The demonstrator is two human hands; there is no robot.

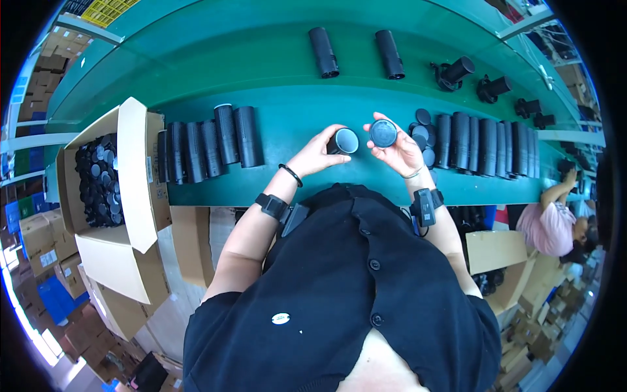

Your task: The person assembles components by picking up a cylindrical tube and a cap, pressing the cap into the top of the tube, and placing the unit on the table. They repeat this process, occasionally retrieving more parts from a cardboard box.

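My left hand is wrapped round a black tube, whose round open end faces up toward me and shows a pale inside. Just to the right, my right hand holds a round black cap by its edge, its flat face turned up. Tube and cap are apart, a short gap between them. Beside my right fingers lie several loose black caps on the green bench. A row of black tubes lies right of those caps, and another row of tubes lies left of my left hand.
An open cardboard box full of black caps stands at the left. Two black tubes and several black fittings are on the green conveyor beyond the bench. At the far right, another person sits by the line.
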